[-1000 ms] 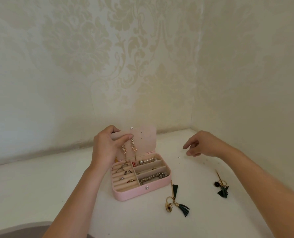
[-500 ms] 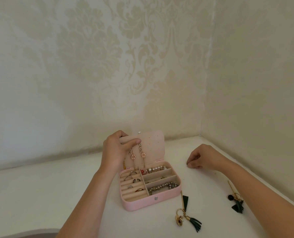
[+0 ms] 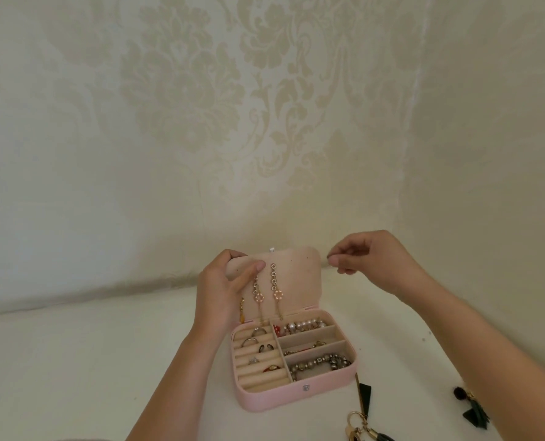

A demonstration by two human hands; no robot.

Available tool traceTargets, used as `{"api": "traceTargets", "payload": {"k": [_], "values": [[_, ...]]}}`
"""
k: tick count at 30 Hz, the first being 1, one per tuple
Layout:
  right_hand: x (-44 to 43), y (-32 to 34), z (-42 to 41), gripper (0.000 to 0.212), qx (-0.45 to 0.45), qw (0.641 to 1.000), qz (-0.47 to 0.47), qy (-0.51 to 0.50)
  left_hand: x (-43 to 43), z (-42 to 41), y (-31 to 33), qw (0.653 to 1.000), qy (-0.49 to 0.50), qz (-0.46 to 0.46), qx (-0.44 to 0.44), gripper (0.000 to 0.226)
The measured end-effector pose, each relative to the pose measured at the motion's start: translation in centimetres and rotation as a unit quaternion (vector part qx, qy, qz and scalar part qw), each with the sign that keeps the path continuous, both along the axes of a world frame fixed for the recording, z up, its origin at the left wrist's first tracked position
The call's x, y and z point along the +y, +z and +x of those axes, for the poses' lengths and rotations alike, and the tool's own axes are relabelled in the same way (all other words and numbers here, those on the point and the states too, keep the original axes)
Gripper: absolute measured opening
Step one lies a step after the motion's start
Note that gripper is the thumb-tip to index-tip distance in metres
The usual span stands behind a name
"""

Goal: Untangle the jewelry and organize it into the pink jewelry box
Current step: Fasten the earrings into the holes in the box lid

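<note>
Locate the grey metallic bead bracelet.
In the head view, the grey metallic bead bracelet lies in the front right compartment of the open pink jewelry box, right of the beige ring rolls.

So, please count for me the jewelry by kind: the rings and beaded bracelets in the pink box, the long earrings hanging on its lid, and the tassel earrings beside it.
Rings: 5
Beaded bracelets: 2
Long drop earrings: 2
Tassel earrings: 2
Total: 11
Not counted: the thin piece in the middle compartment, too small to name.

Cream damask wallpaper (image 3: 201, 90) lines a corner above a white tabletop (image 3: 74, 361).
</note>
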State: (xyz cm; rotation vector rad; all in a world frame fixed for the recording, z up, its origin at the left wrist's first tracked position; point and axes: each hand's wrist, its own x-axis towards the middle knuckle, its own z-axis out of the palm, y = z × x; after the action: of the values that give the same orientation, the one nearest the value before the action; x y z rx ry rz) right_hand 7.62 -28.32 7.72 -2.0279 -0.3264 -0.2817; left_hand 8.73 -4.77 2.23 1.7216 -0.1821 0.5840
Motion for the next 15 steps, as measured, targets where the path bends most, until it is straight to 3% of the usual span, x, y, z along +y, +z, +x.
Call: {"api": "traceTargets", "payload": {"k": [6,15], "values": [[4.3,2.5,1.4,0.009,-0.041,0.996,-0.003,0.083,0.8,-0.4,-0.5,0.997,0.059,-0.006,-0.042,0.006],[10.2,3.9,4.5,0.009,-0.018,0.973,-0.114,0.198,1.1,-0.8,-0.8,0.995,0.011,-0.088,-0.045,0.01]]}}
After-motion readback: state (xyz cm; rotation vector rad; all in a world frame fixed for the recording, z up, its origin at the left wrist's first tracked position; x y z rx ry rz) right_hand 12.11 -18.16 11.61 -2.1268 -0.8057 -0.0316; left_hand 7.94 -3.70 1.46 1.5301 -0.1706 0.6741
